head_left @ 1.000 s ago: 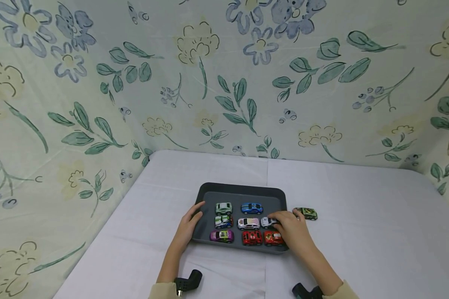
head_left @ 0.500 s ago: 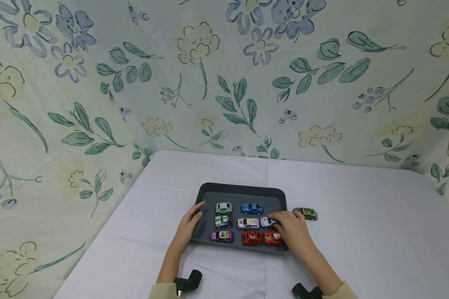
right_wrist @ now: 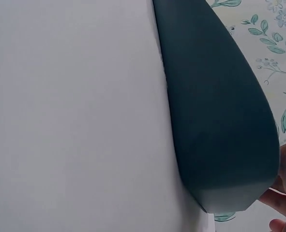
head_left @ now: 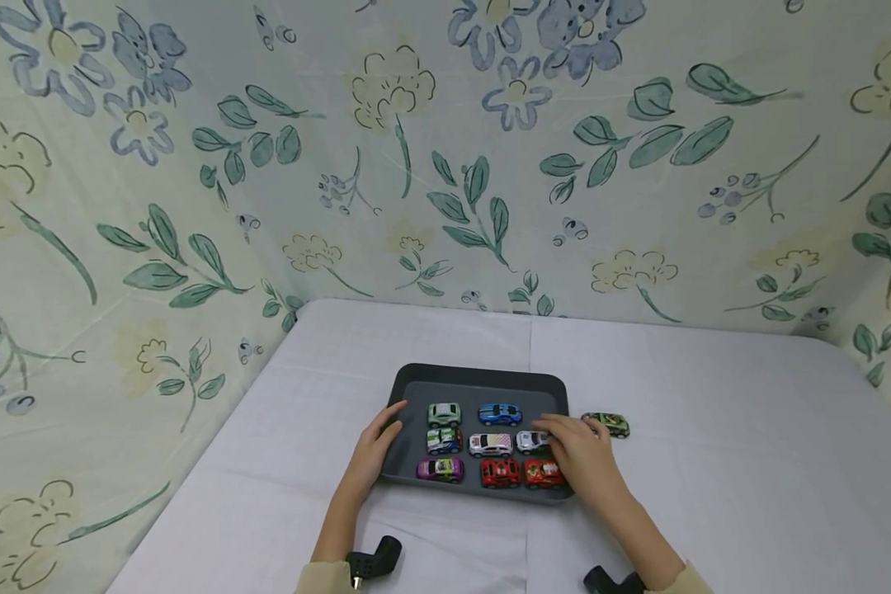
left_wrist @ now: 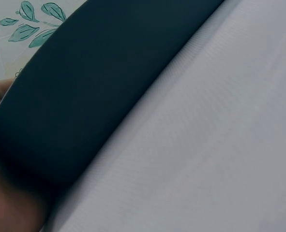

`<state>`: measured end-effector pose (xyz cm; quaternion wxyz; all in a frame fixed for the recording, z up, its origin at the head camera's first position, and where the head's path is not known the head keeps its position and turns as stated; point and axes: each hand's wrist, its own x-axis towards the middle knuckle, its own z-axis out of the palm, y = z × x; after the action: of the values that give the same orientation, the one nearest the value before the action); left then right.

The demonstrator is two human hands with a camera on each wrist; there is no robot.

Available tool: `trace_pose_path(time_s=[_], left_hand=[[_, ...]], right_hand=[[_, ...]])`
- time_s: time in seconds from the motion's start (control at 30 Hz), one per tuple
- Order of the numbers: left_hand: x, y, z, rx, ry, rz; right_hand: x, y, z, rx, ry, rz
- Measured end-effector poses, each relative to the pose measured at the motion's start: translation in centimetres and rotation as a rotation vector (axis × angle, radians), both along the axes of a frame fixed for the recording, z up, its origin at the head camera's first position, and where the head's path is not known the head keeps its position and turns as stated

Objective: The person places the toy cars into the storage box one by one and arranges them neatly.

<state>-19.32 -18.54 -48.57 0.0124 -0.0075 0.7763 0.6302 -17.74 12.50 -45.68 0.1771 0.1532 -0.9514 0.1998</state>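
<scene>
The dark grey tray (head_left: 483, 377) lies on the table with several small toy cars in it. At its left edge my left hand (head_left: 369, 450) grips the rim, fingers reaching over it. My right hand (head_left: 582, 458) comes over the right rim, its fingers on the rear of a white toy car (head_left: 529, 442), partly hidden. A second white car (head_left: 491, 445) sits just left of it. Around these are a blue car (head_left: 500, 413), a pale green car (head_left: 444, 414), a green-and-white car (head_left: 443, 440), a purple car (head_left: 440, 470) and two red cars, one (head_left: 500, 473) beside the other.
A green patterned toy car (head_left: 613, 424) stands on the white tablecloth (head_left: 720, 445) just outside the tray's right edge, partly behind my right hand. Floral curtains (head_left: 475, 165) hang behind and to the left. Both wrist views show mostly the tray's outer wall (right_wrist: 220, 111).
The two white cars in the middle row have shifted slightly left. My right hand has moved a little; my left hand and the tray stay in place.
</scene>
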Motion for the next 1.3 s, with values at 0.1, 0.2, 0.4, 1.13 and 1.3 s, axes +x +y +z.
trace_pose_path(time_s=[0.1,0.2,0.4,1.13,1.3], left_hand=[[0.0,0.0,-0.1,-0.004,-0.002,0.002],[0.0,0.0,-0.1,0.0,-0.003,0.001],[0.2,0.1,0.6,0.001,-0.009,-0.008],[0.0,0.1,-0.3,-0.001,-0.01,0.01],[0.0,0.1,-0.2,0.0,-0.01,0.014]], right_hand=[[0.2,0.3,0.0,-0.06,0.043,-0.003],[0.4,0.9,0.1,-0.102,0.092,-0.014],[0.6,3.3,0.5,-0.149,0.132,-0.074],[0.1,9.4,-1.9,-0.028,-0.221,-0.139],[-0.3,9.3,-2.1,-0.091,-0.254,-0.148]])
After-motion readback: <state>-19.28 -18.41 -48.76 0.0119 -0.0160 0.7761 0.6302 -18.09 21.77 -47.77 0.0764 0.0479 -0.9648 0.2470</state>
